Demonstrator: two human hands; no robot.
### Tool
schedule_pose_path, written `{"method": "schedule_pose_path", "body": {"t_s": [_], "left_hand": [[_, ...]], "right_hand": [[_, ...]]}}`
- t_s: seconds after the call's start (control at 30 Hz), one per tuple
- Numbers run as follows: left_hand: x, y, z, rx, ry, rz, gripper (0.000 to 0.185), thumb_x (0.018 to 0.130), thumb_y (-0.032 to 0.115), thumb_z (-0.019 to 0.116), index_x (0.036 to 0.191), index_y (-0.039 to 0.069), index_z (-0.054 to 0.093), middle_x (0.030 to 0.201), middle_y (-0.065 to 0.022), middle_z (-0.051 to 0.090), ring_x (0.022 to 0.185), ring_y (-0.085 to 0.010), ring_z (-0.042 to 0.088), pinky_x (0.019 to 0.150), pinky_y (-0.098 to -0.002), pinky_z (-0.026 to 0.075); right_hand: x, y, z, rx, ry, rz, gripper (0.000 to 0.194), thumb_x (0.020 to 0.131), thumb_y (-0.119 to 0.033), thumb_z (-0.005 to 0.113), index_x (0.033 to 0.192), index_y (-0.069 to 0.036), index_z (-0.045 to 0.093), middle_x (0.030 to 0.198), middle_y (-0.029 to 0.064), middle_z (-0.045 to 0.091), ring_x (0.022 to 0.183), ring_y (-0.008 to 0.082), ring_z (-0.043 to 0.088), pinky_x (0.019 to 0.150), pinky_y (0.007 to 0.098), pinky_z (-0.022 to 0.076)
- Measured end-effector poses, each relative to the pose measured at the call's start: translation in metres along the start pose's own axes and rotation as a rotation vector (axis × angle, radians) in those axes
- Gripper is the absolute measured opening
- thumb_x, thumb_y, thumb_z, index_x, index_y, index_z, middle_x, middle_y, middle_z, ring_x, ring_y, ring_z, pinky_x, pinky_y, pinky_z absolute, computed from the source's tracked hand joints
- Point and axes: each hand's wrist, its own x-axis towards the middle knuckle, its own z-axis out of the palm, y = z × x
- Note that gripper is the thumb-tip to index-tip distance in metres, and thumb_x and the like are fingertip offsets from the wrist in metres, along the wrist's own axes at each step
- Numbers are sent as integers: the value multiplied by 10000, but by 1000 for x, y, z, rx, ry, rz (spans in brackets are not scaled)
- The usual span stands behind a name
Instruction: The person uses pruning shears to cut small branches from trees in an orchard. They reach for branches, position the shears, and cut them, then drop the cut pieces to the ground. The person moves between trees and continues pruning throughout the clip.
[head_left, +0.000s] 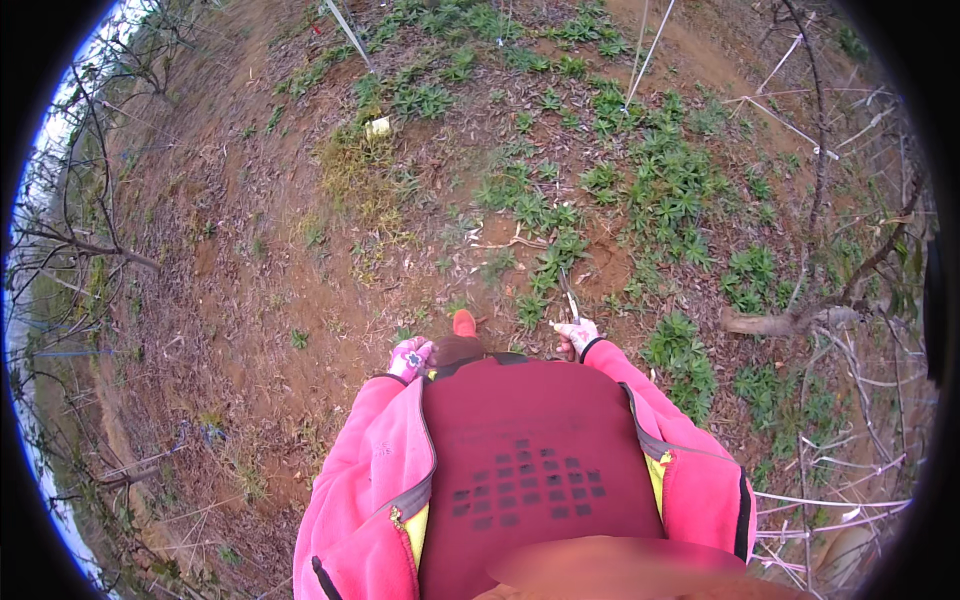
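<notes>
My left hand (412, 358), in a pink patterned glove, is curled at my waist, left of my raised boot; whether it holds anything is not clear. In my right hand (576, 337) is a slim cutting tool (569, 294), seemingly pruning shears, its narrow metal end pointing away from me over the soil. A small pale bit shows by the fingers of that hand. An orange-toed boot (464, 324) shows between the hands. A dry forked twig (516, 238) lies on the ground beyond the tool.
Leafy green weeds (671, 180) grow ahead and to the right. A cut branch stub (757, 322) and bare twigs tied with pale strings (832, 499) reach in from the right. Bare branches (112, 247) stand at left. Taut straps (349, 34) come down ahead near a pale yellow scrap (378, 127).
</notes>
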Motion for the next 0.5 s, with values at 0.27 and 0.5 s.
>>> {"method": "schedule_pose_path", "body": {"t_s": [0.27,0.5], "left_hand": [[164,87,-32,226,49,98,255,920,282,610,829,58,692,622,-19,600,534,-124,531,503,-299,423],[311,196,-79,232,17,115,308,923,346,616,806,68,679,599,8,565,490,-118,493,469,-305,405]], "right_hand": [[75,-107,1,-204,134,-121,191,797,-197,740,850,-44,639,730,52,639,625,154,602,571,321,494],[167,-224,23,-422,226,-123,313,746,-286,740,900,-31,644,792,115,660,730,214,634,695,351,504]]}}
